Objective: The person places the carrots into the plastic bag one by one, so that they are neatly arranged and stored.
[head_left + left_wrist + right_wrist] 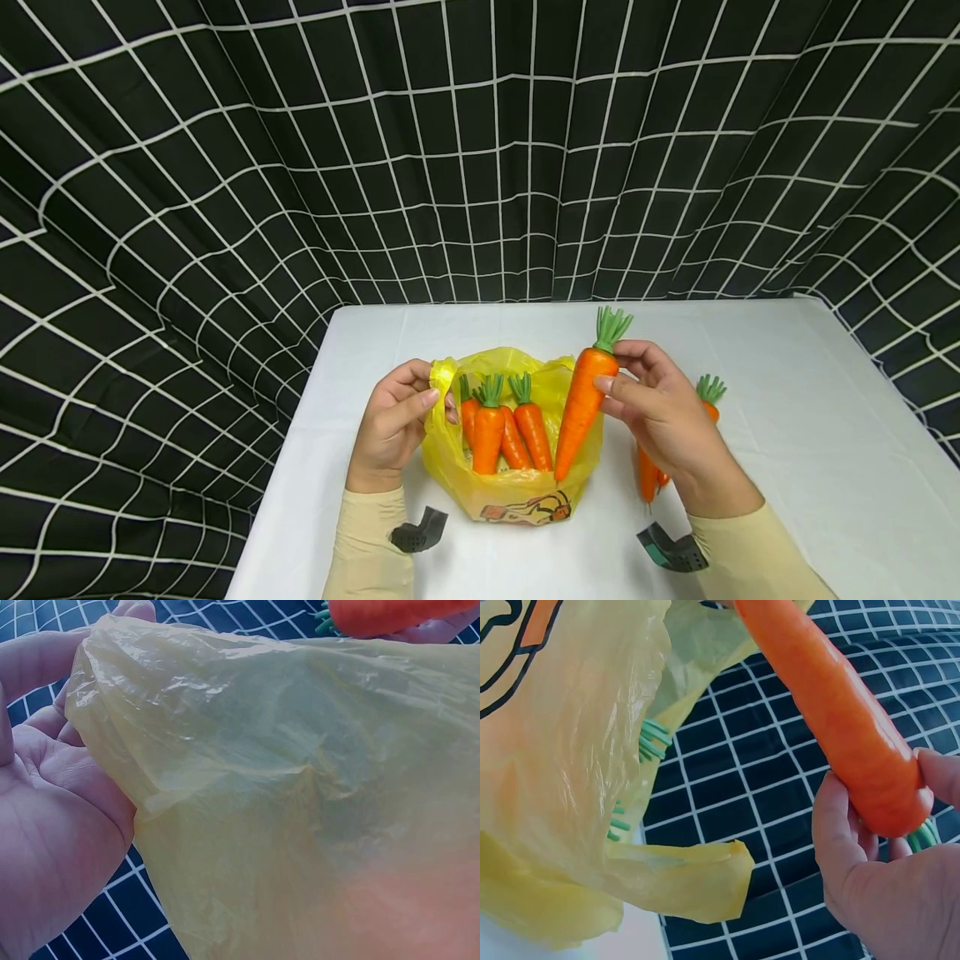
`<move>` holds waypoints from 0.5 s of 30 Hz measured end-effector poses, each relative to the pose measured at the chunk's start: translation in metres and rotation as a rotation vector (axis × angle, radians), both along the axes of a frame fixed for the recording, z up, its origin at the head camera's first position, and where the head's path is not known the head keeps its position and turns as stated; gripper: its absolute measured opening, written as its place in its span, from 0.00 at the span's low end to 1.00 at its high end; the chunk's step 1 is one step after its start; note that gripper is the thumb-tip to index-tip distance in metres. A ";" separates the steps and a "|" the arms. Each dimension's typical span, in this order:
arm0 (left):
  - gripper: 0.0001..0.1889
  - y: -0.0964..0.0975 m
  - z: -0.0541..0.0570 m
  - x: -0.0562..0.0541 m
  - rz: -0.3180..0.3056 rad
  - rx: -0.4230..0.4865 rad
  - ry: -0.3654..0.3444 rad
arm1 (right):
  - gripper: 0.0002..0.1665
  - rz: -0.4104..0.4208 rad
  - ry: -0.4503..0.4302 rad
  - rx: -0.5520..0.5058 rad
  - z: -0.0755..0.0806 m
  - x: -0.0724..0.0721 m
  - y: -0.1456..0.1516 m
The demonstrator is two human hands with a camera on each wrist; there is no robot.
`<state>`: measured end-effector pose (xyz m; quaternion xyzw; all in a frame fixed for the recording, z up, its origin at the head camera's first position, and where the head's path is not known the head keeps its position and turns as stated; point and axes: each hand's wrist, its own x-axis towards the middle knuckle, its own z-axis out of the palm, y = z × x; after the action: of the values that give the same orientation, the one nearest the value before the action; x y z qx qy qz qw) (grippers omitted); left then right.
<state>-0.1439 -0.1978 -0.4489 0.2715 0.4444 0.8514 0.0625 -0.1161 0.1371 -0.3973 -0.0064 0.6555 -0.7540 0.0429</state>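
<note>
A yellow plastic bag (457, 492) stands open on the table. Several orange carrots with green tops, one of them this carrot (488, 437), sit inside it, tops up. My left hand (392, 425) pinches the left side of the bag's rim between thumb and fingers. In my right hand (671, 421), thumb and fingers grip another carrot (581, 404) near its thick end. Its green top points up and its tip points down, in front of the bag's right side. The right wrist view shows that same carrot (847, 727) and the bag's loose handle (697, 877).
More carrots (647, 475) lie on the white table (795, 400) to the right, partly hidden behind my right hand and wrist. A black curtain (525, 183) with a white grid surrounds the table at the back and sides. A dark wrist mount (420, 532) juts from my left sleeve.
</note>
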 end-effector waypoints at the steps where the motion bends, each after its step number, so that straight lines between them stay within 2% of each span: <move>1: 0.20 0.000 0.000 0.000 0.001 0.000 0.001 | 0.30 -0.002 0.001 0.001 0.000 -0.001 -0.001; 9: 0.21 0.000 0.000 0.000 0.002 0.006 -0.019 | 0.29 -0.018 0.019 -0.011 0.002 -0.010 -0.007; 15: 0.21 0.000 -0.001 -0.001 -0.004 0.004 -0.005 | 0.28 -0.028 0.036 -0.030 -0.001 -0.016 -0.012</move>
<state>-0.1448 -0.1977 -0.4496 0.2702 0.4421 0.8528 0.0648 -0.1319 0.1247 -0.3982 -0.0113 0.6448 -0.7640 0.0205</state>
